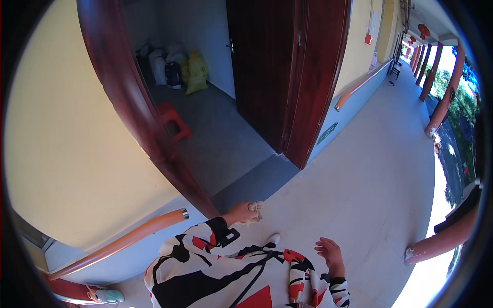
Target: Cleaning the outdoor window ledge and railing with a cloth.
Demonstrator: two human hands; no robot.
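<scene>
A crumpled beige cloth is bunched in my left hand, which is held in front of my body beside the lower end of the dark red door frame. A black band with a small dark device sits at that wrist. My right hand hangs over the pale walkway floor with its fingers apart and slightly curled, holding nothing. Ahead, a dark brown door with a metal handle stands open onto a dim room.
Inside the room are a red plastic stool and several filled sacks. Orange handrails run along the wall on both sides of the doorway. Red columns line the walkway's right edge. A teal and white shoe lies bottom left.
</scene>
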